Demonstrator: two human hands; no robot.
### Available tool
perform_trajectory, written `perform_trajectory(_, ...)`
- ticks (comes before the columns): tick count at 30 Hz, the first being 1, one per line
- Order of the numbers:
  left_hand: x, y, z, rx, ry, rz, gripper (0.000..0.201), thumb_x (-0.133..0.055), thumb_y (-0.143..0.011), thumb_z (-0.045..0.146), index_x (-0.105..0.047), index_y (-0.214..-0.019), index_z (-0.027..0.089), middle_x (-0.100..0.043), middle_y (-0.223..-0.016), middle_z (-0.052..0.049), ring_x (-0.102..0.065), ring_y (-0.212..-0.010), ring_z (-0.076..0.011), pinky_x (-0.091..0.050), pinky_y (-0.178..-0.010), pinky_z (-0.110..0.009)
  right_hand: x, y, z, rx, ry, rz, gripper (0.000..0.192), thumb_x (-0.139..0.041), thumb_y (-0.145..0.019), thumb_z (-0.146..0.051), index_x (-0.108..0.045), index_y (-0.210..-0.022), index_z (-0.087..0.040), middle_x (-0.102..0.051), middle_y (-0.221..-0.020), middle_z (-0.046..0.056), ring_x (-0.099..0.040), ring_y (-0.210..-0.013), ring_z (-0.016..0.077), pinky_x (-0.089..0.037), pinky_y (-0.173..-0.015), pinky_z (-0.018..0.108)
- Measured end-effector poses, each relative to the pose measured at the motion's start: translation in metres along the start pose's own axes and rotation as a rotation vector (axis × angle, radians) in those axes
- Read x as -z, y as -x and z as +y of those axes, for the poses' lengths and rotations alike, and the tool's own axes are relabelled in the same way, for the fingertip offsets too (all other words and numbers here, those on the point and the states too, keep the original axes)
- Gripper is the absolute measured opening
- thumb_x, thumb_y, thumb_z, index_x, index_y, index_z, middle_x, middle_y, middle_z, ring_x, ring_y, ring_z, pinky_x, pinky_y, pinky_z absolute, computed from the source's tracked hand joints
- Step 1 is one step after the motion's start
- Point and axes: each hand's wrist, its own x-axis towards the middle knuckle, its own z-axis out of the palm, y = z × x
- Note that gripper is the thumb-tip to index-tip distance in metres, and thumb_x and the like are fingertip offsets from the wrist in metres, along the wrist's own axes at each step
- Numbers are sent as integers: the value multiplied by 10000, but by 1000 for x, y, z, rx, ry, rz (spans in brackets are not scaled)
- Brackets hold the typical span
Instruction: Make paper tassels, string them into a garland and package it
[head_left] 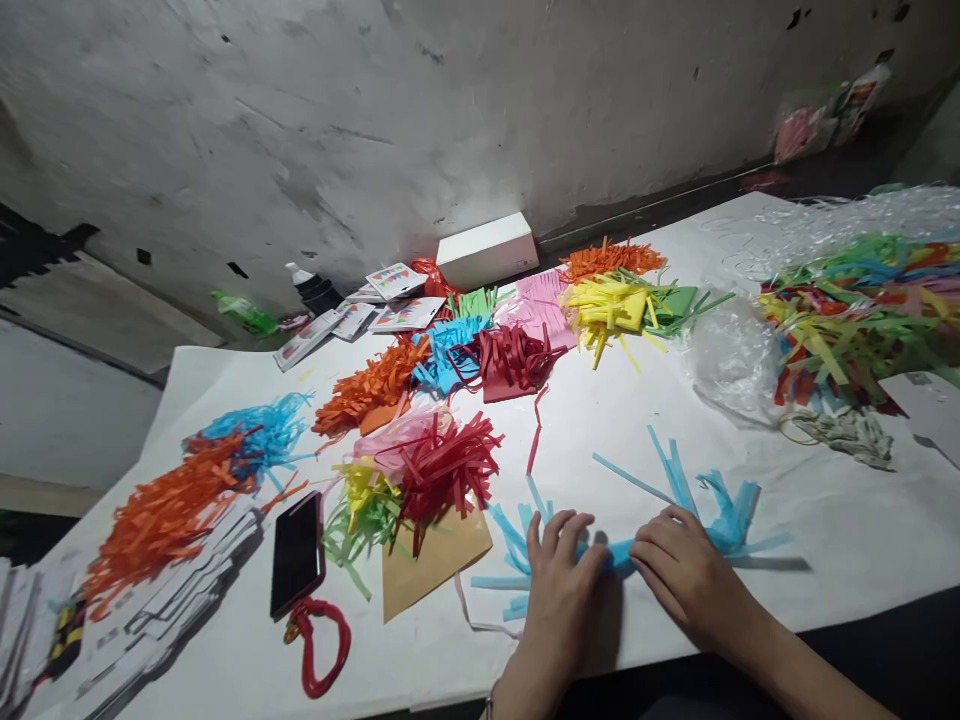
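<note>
A light-blue paper tassel (619, 556) lies across the white tabletop with its cut strips fanned out at both ends. My left hand (559, 575) has its fingers curled over the tassel's narrow middle, left of centre. On the other side, my right hand (694, 575) bends its fingers over the same narrow band. A short bare stretch of blue paper shows between the two hands; the parts beneath my fingers are hidden. Just left of my left hand are a brown envelope-like sheet (439, 562) and a dark red paper tassel (450, 470).
A phone (296, 552) with a red cord (326, 650) lies at left, near orange tassels (169, 510) and stacked white packets (172, 610). More coloured tassels and a white box (487, 250) stand along the back. Clear plastic (731, 345) and mixed fringes (862, 310) lie right.
</note>
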Motion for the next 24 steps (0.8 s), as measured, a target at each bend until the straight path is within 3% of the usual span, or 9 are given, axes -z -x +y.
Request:
perform_trajectory(3,-4,1,-1,-62,14,3,261,-695,-821,25,-679,-892,275,-714,-1077,-8,-599,-1080,-212,-281,-1148,-515,-3,0,-1,15,-1,-16,212,-443,-1005,-121,-647,-1008,-177,-665,-910,53,-586,-872,213,-383,-949,447)
perform_trajectory(7,-3,3,-5,4,63,-45,270,-698,-796,-9,-700,-817,261,-704,-940,0,-601,-931,-187,-380,-1029,-448,0,6,4,40,-6,-38,294,-406,-991,-59,-645,-881,-191,-634,-821,30,-570,-799,189,-418,-911,413)
perform_trajectory(11,-1,8,-9,-17,112,6,221,-751,-782,41,-715,-782,259,-694,-862,4,-583,-842,-183,-393,-878,-401,15,20,18,62,-20,-36,238,-446,-1002,-71,-654,-976,-183,-662,-907,36,-604,-915,191,-385,-1052,435)
perform_trajectory(15,10,12,-3,-33,105,-18,193,-737,-810,86,-723,-866,271,-711,-920,1,-585,-872,-202,-373,-895,-430,23,28,21,54,-17,-17,195,-500,-994,-80,-645,-1079,-180,-692,-1008,38,-611,-1044,199,-315,-1138,443)
perform_trajectory(21,20,10,12,286,146,-80,148,-661,-838,94,-646,-749,211,-667,-972,-36,-606,-946,-224,-414,-914,-431,13,17,6,-219,100,-5,240,-449,-1002,-157,-605,-826,-208,-638,-866,40,-609,-883,226,-381,-949,462)
perform_trajectory(24,16,7,13,366,120,-117,146,-679,-815,124,-612,-710,201,-644,-944,-35,-607,-931,-236,-417,-926,-456,9,11,3,-308,145,-12,248,-454,-991,-181,-578,-778,-204,-603,-820,49,-582,-823,242,-376,-900,483)
